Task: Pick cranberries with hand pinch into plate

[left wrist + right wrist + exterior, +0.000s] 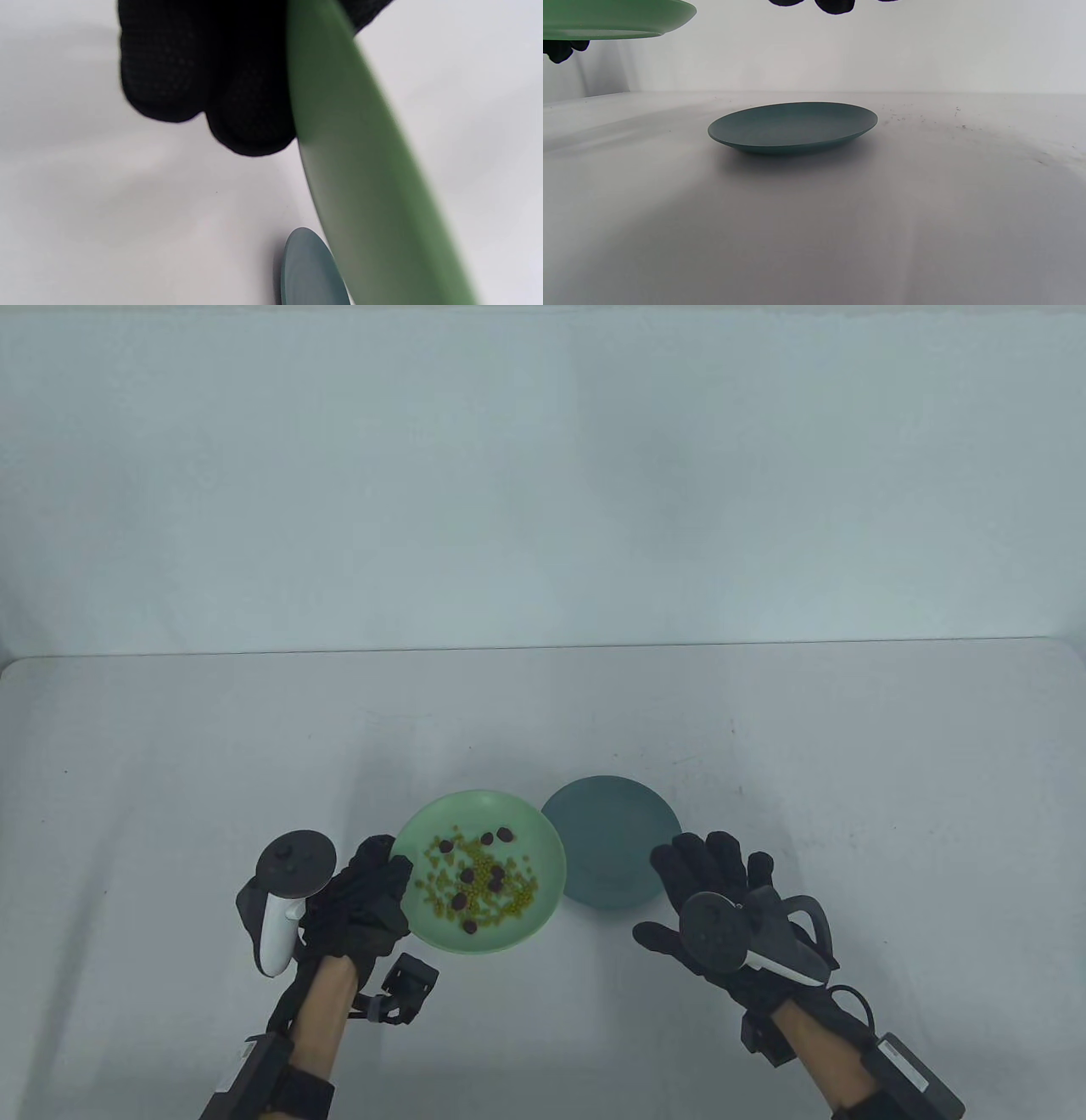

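A light green plate [437, 824] carries several dark cranberries [467, 875] mixed among small yellow-green beans. My left hand [392, 869] grips its left rim, thumb on top and fingers [250, 106] under it. The right wrist view shows this green plate [615, 19] held up off the table. An empty dark teal plate [611, 840] lies on the table just right of it, also in the right wrist view [793, 125]. My right hand [657, 895] hovers at the teal plate's near right edge, fingers spread, holding nothing.
The white table [170, 780] has small dark specks [961, 126] to the right of the teal plate. A pale wall stands behind the table's far edge. The underside of the green plate [365, 169] fills much of the left wrist view.
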Available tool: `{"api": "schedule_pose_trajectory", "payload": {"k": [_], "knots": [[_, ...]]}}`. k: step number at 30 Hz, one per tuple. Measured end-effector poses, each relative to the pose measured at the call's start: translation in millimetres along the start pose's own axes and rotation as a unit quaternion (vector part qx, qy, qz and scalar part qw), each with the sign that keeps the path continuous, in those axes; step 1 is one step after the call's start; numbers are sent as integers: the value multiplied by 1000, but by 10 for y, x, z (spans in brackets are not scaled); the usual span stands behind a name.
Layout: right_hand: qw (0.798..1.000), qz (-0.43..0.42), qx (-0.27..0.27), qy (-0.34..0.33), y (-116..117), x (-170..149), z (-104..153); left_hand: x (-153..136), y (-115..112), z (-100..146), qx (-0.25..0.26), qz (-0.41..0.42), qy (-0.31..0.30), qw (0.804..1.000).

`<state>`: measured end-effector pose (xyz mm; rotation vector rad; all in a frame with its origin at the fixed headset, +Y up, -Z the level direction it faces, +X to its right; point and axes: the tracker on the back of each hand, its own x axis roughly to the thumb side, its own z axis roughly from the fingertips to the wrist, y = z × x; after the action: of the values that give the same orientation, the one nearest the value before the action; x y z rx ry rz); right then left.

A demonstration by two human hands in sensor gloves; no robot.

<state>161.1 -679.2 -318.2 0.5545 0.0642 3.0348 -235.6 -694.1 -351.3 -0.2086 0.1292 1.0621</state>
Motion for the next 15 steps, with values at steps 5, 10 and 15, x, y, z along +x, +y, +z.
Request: {"api": "schedule_pose_trajectory", "payload": {"k": [5,10,15], "knots": [[1000,3,2,3,-1,0,-2,-37,-6,-16,-4,1,4,1000],[1000,2,-2,5,-21,0,-11,-42,-1,-4,-3,10,5,1000],[1000,4,-13,1,-84,33,-24,-53,12,9,0,12,7,1000]]}}
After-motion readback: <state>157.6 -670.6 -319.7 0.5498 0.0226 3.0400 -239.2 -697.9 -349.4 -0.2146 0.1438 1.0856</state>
